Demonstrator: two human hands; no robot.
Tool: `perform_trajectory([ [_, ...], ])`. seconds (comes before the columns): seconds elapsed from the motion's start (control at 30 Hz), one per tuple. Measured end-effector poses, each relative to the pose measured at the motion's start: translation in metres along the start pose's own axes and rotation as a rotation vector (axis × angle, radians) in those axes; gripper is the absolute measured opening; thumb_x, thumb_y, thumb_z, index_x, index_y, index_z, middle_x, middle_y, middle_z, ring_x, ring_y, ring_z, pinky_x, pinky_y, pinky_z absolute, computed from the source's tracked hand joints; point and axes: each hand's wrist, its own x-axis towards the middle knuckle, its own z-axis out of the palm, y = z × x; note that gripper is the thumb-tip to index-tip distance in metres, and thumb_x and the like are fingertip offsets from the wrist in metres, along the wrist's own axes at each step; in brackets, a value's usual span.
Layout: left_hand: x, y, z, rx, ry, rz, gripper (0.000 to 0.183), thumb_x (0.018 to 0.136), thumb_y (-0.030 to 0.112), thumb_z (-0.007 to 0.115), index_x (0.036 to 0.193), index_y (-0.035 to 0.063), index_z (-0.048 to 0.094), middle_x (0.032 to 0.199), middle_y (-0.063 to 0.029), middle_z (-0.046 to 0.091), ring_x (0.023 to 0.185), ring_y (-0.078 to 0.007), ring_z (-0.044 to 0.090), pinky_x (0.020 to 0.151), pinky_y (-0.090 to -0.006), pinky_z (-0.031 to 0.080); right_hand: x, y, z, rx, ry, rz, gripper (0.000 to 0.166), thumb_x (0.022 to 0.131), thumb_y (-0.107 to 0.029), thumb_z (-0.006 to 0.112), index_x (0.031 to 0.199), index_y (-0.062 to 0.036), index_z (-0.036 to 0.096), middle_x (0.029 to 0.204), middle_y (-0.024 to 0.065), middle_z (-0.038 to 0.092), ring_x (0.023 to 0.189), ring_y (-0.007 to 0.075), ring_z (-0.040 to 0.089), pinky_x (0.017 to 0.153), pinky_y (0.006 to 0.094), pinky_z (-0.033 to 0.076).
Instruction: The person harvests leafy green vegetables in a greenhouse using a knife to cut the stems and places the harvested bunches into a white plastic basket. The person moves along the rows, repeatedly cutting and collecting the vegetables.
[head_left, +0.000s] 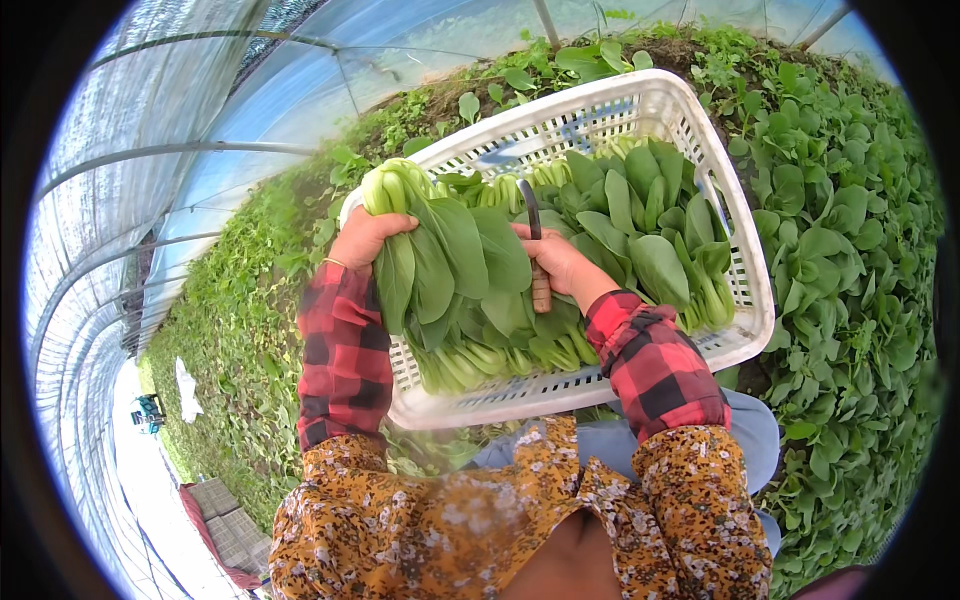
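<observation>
My left hand (366, 238) grips a bunch of bok choy (442, 240) near its pale stem ends, over the left end of a white plastic crate (577, 394). The leaves of this bunch hang toward the crate's middle. In my right hand (553, 259) is a small sickle (541, 289) with a wooden handle; its dark curved blade points away from me. That hand is over the leaves inside the crate. More bok choy (637, 202) fills the crate in rows, with stems turned to its long sides.
Growing leafy plants (840, 240) cover the ground to the right. Lower greenery (232, 322) stretches along the left. Plastic film on metal hoops (180, 148) arches overhead. A white sheet (186, 390), a teal object (148, 412) and a checked cloth-like item (229, 525) lie further left.
</observation>
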Motion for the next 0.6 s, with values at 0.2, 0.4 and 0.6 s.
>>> perform_trajectory([
  [0.2, 0.005, 0.048, 0.032, 0.195, 0.015, 0.159, 0.033, 0.074, 0.003, 0.067, 0.106, -0.0012, 0.061, 0.094, -0.0087, 0.065, 0.080, -0.0188, 0.064, 0.072, -0.0324, 0.052, -0.014, -0.014, 0.006, -0.066, 0.012, -0.001, 0.044, 0.089, -0.012, 0.053, 0.131, 0.0001, 0.046, 0.104, 0.0107, 0.061, 0.079, 0.0174, 0.061, 0.074, 0.0307, 0.050],
  [0.4, 0.093, 0.027, 0.071, 1.082, 0.205, 0.098, 0.070, 0.066, 0.033, 0.073, 0.123, 0.0002, 0.051, 0.103, -0.0226, 0.065, 0.098, -0.0349, 0.063, 0.085, -0.0386, 0.049, 0.012, -0.015, 0.002, 0.123, 0.411, -0.121, 0.024, 0.086, -0.019, 0.054, 0.099, -0.0006, 0.062, 0.086, 0.0136, 0.064, 0.072, 0.0222, 0.061, 0.063, 0.0321, 0.050],
  [0.6, 0.088, -0.071, 0.150, 0.956, 0.701, 0.132, 0.097, 0.066, 0.033, 0.073, 0.143, 0.0066, 0.019, 0.109, -0.0247, 0.057, 0.096, -0.0405, 0.060, 0.082, -0.0474, 0.048, -0.012, -0.047, -0.021, -0.193, 0.648, -0.437, 0.025, 0.090, -0.020, 0.058, 0.107, -0.0015, 0.059, 0.088, 0.0075, 0.062, 0.063, 0.0132, 0.059, 0.049, 0.0271, 0.050],
])
